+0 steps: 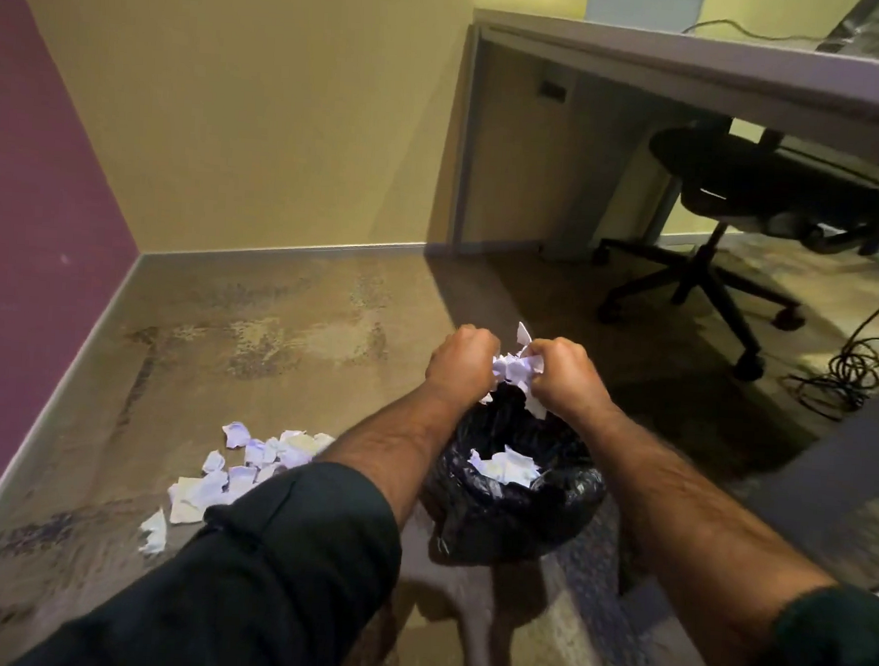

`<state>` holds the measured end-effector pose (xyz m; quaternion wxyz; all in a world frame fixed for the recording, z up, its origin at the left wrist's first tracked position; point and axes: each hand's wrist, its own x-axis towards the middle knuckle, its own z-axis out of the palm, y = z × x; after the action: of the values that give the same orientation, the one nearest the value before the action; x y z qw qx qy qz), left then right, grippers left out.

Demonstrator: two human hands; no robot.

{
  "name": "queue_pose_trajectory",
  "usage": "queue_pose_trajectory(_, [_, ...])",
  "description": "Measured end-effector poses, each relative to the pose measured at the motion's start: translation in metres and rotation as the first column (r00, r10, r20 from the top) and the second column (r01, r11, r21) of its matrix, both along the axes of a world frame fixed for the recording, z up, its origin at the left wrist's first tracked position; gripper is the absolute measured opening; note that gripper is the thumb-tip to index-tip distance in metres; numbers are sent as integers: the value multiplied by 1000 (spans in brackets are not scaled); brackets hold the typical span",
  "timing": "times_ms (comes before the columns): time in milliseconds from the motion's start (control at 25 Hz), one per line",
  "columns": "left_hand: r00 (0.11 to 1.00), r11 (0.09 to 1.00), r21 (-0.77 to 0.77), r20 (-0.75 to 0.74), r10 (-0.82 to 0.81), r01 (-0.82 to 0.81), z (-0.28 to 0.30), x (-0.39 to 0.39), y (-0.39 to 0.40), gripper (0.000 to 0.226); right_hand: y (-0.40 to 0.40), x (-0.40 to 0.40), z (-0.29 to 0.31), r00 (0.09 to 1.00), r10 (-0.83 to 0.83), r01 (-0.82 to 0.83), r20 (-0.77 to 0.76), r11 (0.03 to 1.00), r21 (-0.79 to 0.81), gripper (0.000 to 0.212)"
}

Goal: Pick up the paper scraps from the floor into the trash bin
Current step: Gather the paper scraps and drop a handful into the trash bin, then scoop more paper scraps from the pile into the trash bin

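— How do the scraps look?
— White, crumpled. I see a loose pile on the floor, left of the black-lined trash bin.
— And the hands?
— Left hand and right hand both curl round one wad, bunched between their fingers above the bin.

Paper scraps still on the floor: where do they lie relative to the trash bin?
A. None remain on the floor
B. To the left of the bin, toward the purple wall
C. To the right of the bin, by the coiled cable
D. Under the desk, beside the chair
B: a pile of paper scraps lies on the floor left of the trash bin, on the purple wall side.
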<state>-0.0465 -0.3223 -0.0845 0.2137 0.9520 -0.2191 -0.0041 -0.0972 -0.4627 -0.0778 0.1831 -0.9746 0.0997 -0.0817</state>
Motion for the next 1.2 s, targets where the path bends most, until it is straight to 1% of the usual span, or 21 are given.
queue_pose_trajectory(80, [998, 998, -13, -15, -58, 58, 1, 1, -10, 17, -10, -3, 1, 1000, -14, 14, -14, 1000, -3, 23])
queue_pose_trajectory(200, [994, 994, -18, -4, -110, 110, 0, 0, -23, 18, -21, -5, 1, 999, -39, 39, -21, 999, 7, 30])
queue_pose_trajectory(360, [994, 993, -33, 1, -111, 111, -1, -1, -33, 17, -29, -5, -4, 998, -56, 57, -21, 998, 37, 35])
queue_pose_trajectory(480, [995, 994, -51, 27, -91, 93, 0, 2, -35, 26, -34, -3, -5, 998, -66, 67, -21, 995, 70, 37])
queue_pose_trajectory(560, [995, 994, -59, 47, -91, 94, 1, 4, -36, 28, -35, -2, -5, 997, -71, 72, -19, 995, 68, 41])
queue_pose_trajectory(640, [994, 993, -57, 54, -96, 99, 2, 5, -37, 28, -35, 0, -5, 997, -81, 82, -16, 995, 52, 41])
queue_pose_trajectory(720, [993, 993, -38, 51, -109, 110, 3, 5, -37, 33, -35, 3, -5, 996, -85, 85, 2, 996, 34, 38])
queue_pose_trajectory(800, [991, 991, -16, 13, -133, 134, 4, 6, -35, 38, -34, 6, -4, 996, -87, 86, 32, 996, 33, 40])
queue_pose_trajectory(920, [981, 984, -2, -77, -178, 179, 6, 6, -31, 44, -30, 9, -6, 996, -80, 80, 37, 997, 7, 52])
queue_pose_trajectory(1000, [977, 980, 26, -95, -193, 196, 6, 4, -30, 50, -26, 9, -9, 996, -77, 79, 43, 996, -41, 61])
queue_pose_trajectory(1080, [982, 978, 103, -75, -176, 183, 5, 4, -28, 58, -22, 8, -11, 995, -81, 86, 54, 991, -105, 68])
queue_pose_trajectory(1200, [992, 977, 171, 11, -129, 126, -1, 3, -20, 65, -15, 9, -11, 996, -86, 88, 27, 988, -123, 75])
